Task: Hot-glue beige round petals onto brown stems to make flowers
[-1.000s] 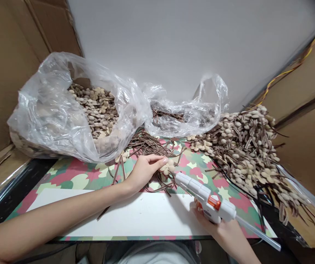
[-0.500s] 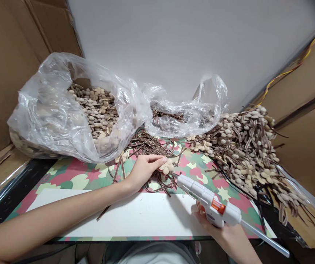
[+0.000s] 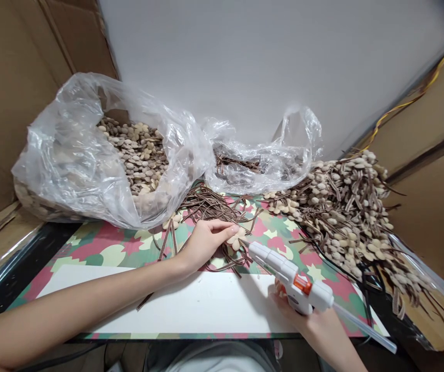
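Observation:
My left hand point(image 3: 205, 243) pinches a beige fabric flower point(image 3: 236, 238) between thumb and fingers, above the middle of the table. A white glue gun point(image 3: 280, 268) is in my right hand point(image 3: 297, 310), with the fingers wrapped round its grip. Its nozzle points up and left, right at the flower; whether it touches cannot be made out. A clear glue stick point(image 3: 365, 328) juts from the back of the gun. Behind and below my left hand lies a tangle of brown stitched ribbons point(image 3: 210, 204). One more beige flower point(image 3: 173, 221) rests left of that tangle.
A clear plastic bag point(image 3: 78, 155) full of beige flowers stands at the back left. Another plastic bag point(image 3: 260, 175) holds ribbons. Flowers with ribbons point(image 3: 346, 212) are heaped at the right. A white sheet point(image 3: 129, 305) covers the front of the camouflage-patterned tabletop point(image 3: 109, 253). Cardboard point(image 3: 9, 103) flanks both sides.
The glue gun has shifted slightly left and its back end has swung a little, bringing the nozzle over the flower. My left hand, still pinching the flower, has barely moved.

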### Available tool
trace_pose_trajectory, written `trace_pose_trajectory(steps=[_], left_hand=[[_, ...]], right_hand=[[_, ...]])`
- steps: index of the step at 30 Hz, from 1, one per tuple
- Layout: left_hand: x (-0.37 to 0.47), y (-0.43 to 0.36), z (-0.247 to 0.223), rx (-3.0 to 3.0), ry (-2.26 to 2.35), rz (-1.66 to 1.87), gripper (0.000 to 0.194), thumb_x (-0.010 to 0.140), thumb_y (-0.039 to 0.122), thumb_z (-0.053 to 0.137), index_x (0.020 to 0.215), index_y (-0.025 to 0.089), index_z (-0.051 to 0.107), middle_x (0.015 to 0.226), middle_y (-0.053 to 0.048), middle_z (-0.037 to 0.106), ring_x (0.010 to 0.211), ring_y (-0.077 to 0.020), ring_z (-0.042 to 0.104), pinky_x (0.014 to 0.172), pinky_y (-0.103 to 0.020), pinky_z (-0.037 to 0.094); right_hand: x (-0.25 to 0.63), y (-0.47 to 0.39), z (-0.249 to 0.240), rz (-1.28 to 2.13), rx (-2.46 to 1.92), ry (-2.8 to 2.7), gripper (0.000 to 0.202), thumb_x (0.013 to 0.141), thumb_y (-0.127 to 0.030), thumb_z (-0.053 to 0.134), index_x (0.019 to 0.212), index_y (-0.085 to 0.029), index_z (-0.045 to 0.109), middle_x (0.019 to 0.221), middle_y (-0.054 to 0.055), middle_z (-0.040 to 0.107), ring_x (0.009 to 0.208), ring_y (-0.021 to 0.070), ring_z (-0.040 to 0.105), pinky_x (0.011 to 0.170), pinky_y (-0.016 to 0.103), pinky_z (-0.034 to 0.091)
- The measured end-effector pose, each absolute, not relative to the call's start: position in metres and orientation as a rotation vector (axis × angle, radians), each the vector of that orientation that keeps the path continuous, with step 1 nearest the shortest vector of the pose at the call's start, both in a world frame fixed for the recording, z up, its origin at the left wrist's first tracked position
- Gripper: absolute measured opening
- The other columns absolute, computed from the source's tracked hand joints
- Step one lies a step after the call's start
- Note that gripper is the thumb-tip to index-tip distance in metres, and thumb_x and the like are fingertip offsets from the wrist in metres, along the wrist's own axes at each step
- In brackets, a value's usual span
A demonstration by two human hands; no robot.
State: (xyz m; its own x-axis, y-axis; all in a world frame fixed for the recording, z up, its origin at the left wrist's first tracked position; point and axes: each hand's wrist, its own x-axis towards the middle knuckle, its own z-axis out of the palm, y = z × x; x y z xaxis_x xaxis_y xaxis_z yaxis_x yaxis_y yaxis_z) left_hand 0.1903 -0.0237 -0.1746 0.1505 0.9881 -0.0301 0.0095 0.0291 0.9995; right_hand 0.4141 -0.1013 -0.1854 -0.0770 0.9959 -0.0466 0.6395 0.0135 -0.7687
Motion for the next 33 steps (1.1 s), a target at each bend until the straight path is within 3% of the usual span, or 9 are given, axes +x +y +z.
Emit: trace_pose_trajectory(steps=[8,28,33], left_hand=[[0.190,-0.024,-0.175,1.238,1.118,1.060,0.029,0.075,0.038,0.063,0.092,0.016,0.071,0.092,-0.005,0.071,0.083,-0.0171,0.063,0.070,-0.021,0.047],[0.191,-0.024,-0.171,1.153,1.080,1.074,0.029,0.073,0.037,0.064,0.091,0.015,0.072,0.090,-0.006,0.071,0.080,-0.0173,0.063,0.072,-0.024,0.048],[0.190,-0.023,-0.170,1.172,1.035,0.990,0.030,0.075,0.036,0.063,0.094,0.014,0.070,0.066,-0.003,0.069,0.047,-0.0086,0.054,0.045,-0.018,0.042]], right_hand=[[0.410,-0.104,-0.183,0.889,-1.645,-1.656,0.023,0.072,-0.040,0.057,0.072,-0.018,0.060,0.072,0.003,0.066,0.067,0.0195,0.060,0.052,0.024,0.044],[0.417,-0.104,-0.187,0.836,-1.626,-1.729,0.022,0.073,-0.040,0.057,0.065,-0.020,0.054,0.065,0.001,0.062,0.062,0.0176,0.058,0.056,0.024,0.047],[0.431,-0.095,-0.194,0.651,-1.796,-1.667,0.026,0.070,-0.045,0.059,0.069,-0.019,0.055,0.062,0.002,0.061,0.058,0.0188,0.058,0.051,0.025,0.045]])
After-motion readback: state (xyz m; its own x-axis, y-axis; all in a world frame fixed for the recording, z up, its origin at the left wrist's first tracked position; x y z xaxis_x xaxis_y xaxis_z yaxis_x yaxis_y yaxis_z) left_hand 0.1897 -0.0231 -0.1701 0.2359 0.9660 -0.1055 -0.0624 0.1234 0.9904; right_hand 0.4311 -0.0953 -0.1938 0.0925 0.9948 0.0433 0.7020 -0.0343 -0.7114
